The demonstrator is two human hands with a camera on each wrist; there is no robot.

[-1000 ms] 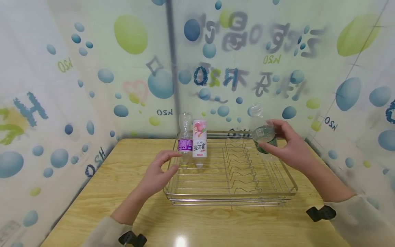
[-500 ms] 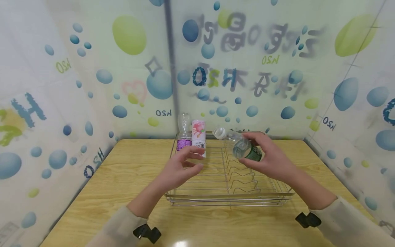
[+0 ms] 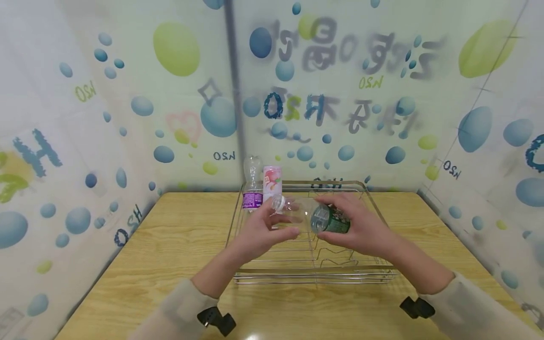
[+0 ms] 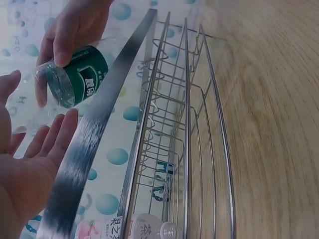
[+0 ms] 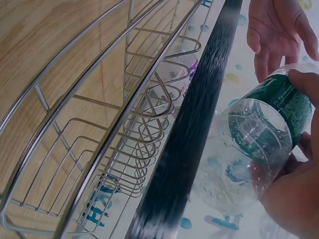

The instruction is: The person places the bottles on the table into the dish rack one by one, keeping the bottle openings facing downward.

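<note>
A clear plastic bottle with a green label [image 3: 333,221] lies sideways in the air above the wire dish rack [image 3: 314,270]. My right hand [image 3: 365,226] grips it round the label, thumb on the near side. The bottle's neck points left, toward my left hand [image 3: 258,236]. That hand's fingers are parted and loosely bent around the neck end; in the left wrist view, its fingers [image 4: 60,137] are spread beneath the bottle without closing on it. In the right wrist view, the bottle's clear base [image 5: 234,164] faces the camera, with droplets inside.
On the rack's left side lie a clear bottle with a purple label [image 3: 253,199] and a pink-and-white peach drink bottle [image 3: 272,180], partly hidden by my left hand. The rack stands on a wooden table [image 3: 178,236], backed by a curtain [image 3: 182,151] with bubble prints.
My right hand has carried the green-labelled bottle left and toward me, tipping it from near upright to sideways. My left hand has moved right, up to the bottle's neck.
</note>
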